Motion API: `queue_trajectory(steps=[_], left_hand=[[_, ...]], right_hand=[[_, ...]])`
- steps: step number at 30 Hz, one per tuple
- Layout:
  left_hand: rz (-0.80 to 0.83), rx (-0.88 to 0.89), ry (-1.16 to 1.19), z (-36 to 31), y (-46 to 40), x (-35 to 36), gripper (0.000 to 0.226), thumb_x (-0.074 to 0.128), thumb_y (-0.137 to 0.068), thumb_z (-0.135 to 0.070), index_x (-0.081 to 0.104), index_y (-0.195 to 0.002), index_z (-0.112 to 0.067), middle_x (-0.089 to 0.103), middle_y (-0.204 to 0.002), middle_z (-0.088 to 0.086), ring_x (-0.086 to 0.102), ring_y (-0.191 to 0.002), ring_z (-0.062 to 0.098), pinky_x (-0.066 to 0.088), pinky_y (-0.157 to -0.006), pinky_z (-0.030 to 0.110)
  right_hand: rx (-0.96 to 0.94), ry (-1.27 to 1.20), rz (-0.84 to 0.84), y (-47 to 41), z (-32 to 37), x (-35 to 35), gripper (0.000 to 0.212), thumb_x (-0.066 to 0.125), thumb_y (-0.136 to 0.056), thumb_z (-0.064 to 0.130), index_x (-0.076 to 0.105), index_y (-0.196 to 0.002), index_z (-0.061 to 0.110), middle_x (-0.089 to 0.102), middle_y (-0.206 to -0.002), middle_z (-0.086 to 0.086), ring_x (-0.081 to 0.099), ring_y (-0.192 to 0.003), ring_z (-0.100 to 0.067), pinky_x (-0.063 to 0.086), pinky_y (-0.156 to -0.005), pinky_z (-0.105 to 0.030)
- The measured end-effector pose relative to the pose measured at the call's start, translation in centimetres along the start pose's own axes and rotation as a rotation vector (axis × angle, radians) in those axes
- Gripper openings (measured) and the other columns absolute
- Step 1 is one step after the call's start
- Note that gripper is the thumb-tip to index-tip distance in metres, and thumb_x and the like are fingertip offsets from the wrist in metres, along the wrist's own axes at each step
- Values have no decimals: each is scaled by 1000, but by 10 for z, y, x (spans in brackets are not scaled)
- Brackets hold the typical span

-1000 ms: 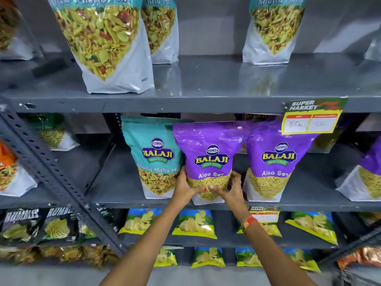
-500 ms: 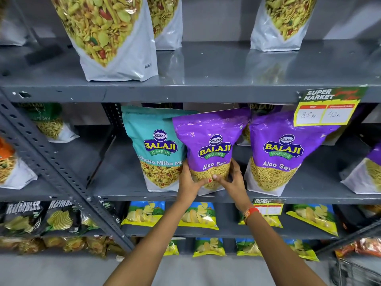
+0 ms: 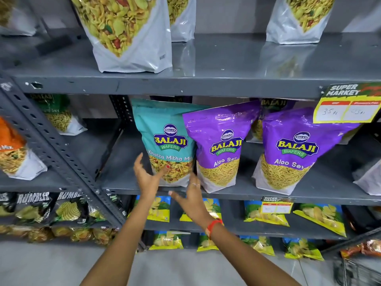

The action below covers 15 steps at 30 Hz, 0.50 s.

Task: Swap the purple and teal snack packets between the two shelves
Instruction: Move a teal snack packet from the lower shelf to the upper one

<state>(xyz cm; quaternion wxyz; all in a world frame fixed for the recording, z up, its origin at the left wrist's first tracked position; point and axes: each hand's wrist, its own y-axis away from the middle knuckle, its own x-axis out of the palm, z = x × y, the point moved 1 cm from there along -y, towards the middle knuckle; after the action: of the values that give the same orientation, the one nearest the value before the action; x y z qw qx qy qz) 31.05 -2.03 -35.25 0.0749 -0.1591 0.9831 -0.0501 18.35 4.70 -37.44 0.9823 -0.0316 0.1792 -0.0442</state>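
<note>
Two hands open, holding nothing | our left hand (image 3: pixel 146 176) and right hand (image 3: pixel 192 200) at teal packet (image 3: pixel 167 141) base | purple packet (image 3: pixel 219 145) just right of teal packet, overlapping it, on middle shelf (image 3: pixel 237 196)

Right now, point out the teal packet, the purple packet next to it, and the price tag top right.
teal packet (image 3: pixel 165 129): head view, upper front panel.
purple packet (image 3: pixel 218 124): head view, upper front panel.
price tag (image 3: pixel 348 111): head view, yellow card.

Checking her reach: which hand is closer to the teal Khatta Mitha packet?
Left. The left hand overlaps the teal packet at its lower left; the right hand sits below its bottom right corner.
</note>
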Motion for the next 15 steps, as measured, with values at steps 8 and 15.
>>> queue_trajectory(steps=[8,15], left_hand=[[314,-150,-46,21,-42,-12,77,81,-58,0,42,-125,-3,56,-126,20,52,-119,30,44,-98,39],[195,-118,16,19,-37,-38,74,86,-47,-14,48,-110,-8,60,-112,14,58,-109,30,48,-93,43]], right_hand=[[168,-81,-138,-45,8,12,52,69,-81,11,39,-121,-1,60,-123,-22,57,-115,-29,45,-93,-32],[162,-62,-68,-47,16,30,63,70,-81,10,34,-131,-3,57,-127,-23,53,-121,-33,42,-93,-30]])
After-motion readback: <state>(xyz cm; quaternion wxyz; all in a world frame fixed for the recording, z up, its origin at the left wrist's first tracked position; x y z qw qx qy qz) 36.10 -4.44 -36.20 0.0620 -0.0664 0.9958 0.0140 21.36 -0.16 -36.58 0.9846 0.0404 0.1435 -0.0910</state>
